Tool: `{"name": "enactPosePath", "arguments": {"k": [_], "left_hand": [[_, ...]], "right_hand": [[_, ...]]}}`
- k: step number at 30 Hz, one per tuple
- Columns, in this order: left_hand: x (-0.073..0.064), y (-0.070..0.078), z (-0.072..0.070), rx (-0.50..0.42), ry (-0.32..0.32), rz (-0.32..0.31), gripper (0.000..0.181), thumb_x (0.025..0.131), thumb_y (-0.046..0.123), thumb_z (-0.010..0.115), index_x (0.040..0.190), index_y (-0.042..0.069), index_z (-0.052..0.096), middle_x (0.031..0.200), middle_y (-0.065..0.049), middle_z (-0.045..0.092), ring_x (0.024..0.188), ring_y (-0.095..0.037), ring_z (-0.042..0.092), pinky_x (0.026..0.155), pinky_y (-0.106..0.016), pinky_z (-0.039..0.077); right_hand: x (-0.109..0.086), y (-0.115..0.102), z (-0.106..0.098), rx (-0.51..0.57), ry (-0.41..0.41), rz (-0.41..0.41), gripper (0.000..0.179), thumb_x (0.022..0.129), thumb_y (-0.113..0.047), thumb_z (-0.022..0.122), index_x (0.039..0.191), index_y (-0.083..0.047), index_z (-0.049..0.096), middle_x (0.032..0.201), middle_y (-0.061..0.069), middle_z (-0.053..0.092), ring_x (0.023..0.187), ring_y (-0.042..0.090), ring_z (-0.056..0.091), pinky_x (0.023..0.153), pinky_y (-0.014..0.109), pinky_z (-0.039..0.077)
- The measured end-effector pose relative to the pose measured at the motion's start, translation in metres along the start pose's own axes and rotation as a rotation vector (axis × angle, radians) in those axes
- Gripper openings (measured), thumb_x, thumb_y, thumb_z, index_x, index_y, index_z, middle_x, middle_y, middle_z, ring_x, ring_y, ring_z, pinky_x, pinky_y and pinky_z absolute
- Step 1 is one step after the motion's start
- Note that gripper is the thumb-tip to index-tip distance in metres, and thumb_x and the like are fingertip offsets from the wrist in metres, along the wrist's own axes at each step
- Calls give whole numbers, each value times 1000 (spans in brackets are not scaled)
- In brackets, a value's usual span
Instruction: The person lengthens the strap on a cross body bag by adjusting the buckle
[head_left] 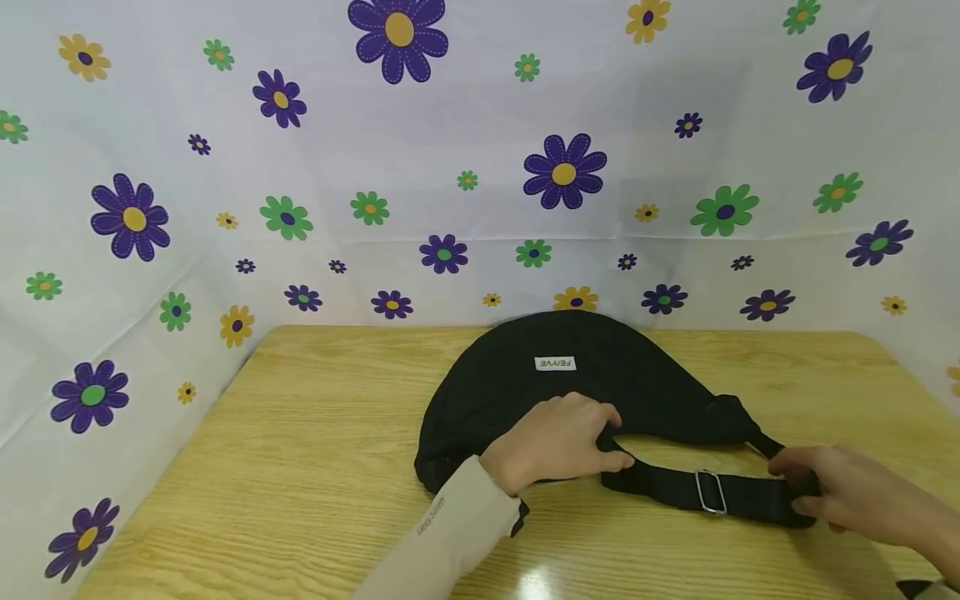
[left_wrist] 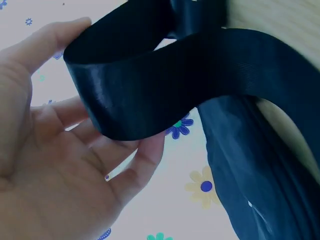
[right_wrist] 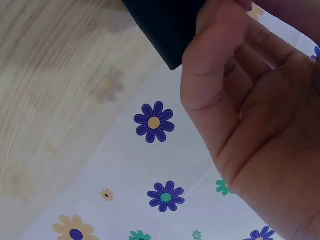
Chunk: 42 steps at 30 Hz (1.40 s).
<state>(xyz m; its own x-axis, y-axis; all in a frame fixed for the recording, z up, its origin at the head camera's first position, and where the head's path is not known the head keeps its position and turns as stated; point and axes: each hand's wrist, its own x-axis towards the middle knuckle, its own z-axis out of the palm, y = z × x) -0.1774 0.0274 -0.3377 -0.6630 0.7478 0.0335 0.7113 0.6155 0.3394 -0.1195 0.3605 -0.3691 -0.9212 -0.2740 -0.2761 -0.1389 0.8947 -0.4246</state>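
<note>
A black crescent-shaped sling bag (head_left: 495, 392) lies flat on the table, its curved edge towards the back. On its front is a white label (head_left: 555, 364) whose lettering appears upside down. The left hand (head_left: 558, 442) holds the looped end of the black strap (head_left: 667, 485) between thumb and fingers. In the left wrist view, the loop (left_wrist: 135, 95) bulges into the palm side of the hand. At the strap's right bend, the right hand (head_left: 862, 492) grips the webbing with thumb and fingers. Between the hands, a silver slider buckle (head_left: 701, 493) sits on the strap.
The light wooden table (head_left: 315, 417) extends to the left of the bag and in front of it. A white cloth (head_left: 465, 125) printed with purple, green and yellow flowers hangs behind and along the sides.
</note>
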Motion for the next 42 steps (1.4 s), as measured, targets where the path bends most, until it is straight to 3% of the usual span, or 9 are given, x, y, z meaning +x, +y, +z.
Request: {"name": "enactPosePath", "arguments": {"k": [5,9,12,17,21,24,27,34,42], "left_hand": [[-12,-8,6,-13,-70,-15,38,89,23,76,124,8,72,104,6,71,67,-1,56,63,-16,47],[-22,-13,10,-2,-112,-6,34,94,19,73,127,11,71,72,6,63,52,-2,44,52,-17,40],[-29,-16,12,21,-126,20,29,98,22,70,126,15,72,70,9,62,53,2,43,53,-16,40],[-38,-24,13,57,-156,42,7,98,25,71,95,19,74,68,12,56,55,2,45,54,-15,38],[-46,-29,13,96,-183,53,27,97,23,73,74,21,59,59,11,40,51,-1,38,51,-18,30],[-52,-33,13,101,-194,61,38,96,21,73,67,21,48,59,11,35,51,-1,34,51,-18,26],[-58,-35,11,98,-200,70,46,95,20,74,64,20,41,58,11,31,50,-1,32,51,-18,24],[-76,-37,7,170,-175,67,50,91,21,79,61,21,39,56,11,26,50,-1,31,50,-18,25],[-94,-40,4,185,-172,47,44,90,21,79,61,22,46,54,11,31,50,-1,34,51,-18,27]], "right_hand": [[1,4,-1,-18,-5,-26,23,83,12,70,105,7,66,78,-1,58,55,9,52,52,29,46],[3,14,-3,-55,32,-64,19,83,13,69,100,5,69,77,-3,61,58,6,51,53,28,45],[3,21,-3,-124,95,-102,13,83,8,74,94,1,71,78,-3,64,61,4,51,54,28,46],[1,36,-7,-251,263,-169,16,78,6,81,81,-7,72,79,-4,65,64,4,56,55,28,49],[0,50,-7,-261,410,-242,29,69,13,82,71,-11,67,73,-10,59,60,-1,52,51,25,47],[1,61,-7,-232,481,-342,37,65,20,81,69,-13,63,73,-17,56,62,-6,52,49,24,47],[3,70,-9,-216,490,-388,43,63,24,78,70,-14,61,73,-21,53,63,-6,54,49,23,49],[7,82,-15,-269,496,-331,43,64,23,78,69,-14,58,70,-14,54,59,-1,56,49,22,50],[11,95,-24,-312,545,-351,46,61,24,79,68,-16,55,67,-16,53,58,-3,54,48,24,50]]}}
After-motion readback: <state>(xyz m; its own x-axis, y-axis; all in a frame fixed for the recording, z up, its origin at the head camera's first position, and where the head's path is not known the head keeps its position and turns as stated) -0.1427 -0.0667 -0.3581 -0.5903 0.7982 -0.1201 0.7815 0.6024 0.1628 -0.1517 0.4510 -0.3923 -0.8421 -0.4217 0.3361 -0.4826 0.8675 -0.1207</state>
